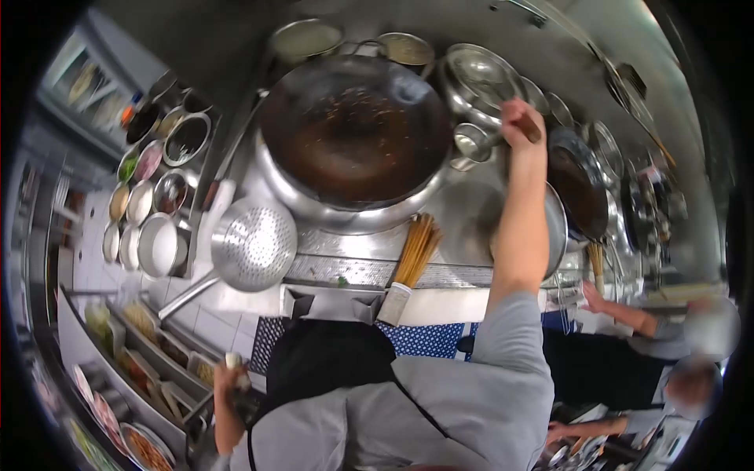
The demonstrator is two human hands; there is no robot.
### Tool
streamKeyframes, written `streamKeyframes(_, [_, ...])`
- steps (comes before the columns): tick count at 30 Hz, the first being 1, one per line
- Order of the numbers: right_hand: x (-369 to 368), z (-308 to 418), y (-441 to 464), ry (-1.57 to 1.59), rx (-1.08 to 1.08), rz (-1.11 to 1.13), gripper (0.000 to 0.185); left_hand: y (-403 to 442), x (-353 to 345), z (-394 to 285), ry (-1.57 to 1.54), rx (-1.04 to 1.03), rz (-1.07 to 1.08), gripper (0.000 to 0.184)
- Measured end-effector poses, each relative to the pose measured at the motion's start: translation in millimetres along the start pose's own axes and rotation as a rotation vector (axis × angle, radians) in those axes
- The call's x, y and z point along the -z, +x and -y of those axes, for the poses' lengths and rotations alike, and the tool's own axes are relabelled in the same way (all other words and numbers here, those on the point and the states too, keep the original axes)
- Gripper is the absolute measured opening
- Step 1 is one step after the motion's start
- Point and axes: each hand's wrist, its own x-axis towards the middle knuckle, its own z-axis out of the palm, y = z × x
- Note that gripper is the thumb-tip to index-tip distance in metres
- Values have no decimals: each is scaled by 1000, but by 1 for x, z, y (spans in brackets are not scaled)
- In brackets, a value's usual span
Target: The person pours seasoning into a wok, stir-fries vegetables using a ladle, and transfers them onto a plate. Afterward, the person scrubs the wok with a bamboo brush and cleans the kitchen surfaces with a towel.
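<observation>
My right hand (pixel 521 125) is stretched forward past the wok, fingers closed around a brown handle end (pixel 535 130); the tool's other end is hard to make out. A shiny metal bowl (pixel 481 74) and a small metal cup (pixel 470 141) lie just left of that hand. The large dark wok (pixel 353 137), with brown residue inside, sits on the stove ring. Low at my left side, my left hand (pixel 228 378) is closed on a small white object (pixel 233 359) of unclear kind. A perforated strainer (pixel 254 242) rests between the wok and the ingredient containers.
A bamboo wok brush (pixel 408 267) leans at the counter's front edge. Metal ingredient pots (pixel 161 245) stand on the left, above a topping rack (pixel 149 345). Another dark wok (pixel 577 188) is at right. Two co-workers in grey sleeves (pixel 667 345) stand close on the right.
</observation>
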Motion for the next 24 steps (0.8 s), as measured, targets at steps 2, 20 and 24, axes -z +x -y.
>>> streamKeyframes(2, [-22, 1, -24, 39, -193, -34, 26, 35, -2, -5, 193, -31, 43, 33])
streamKeyframes(20, [-70, -216, -292, -698, -246, -304, 31, 197, 45, 75, 283, 144, 536, 42])
streamKeyframes(24, [-93, -211, -280, -1294, -165, -386, 38, 198, 81, 108, 799, -848, 430, 28])
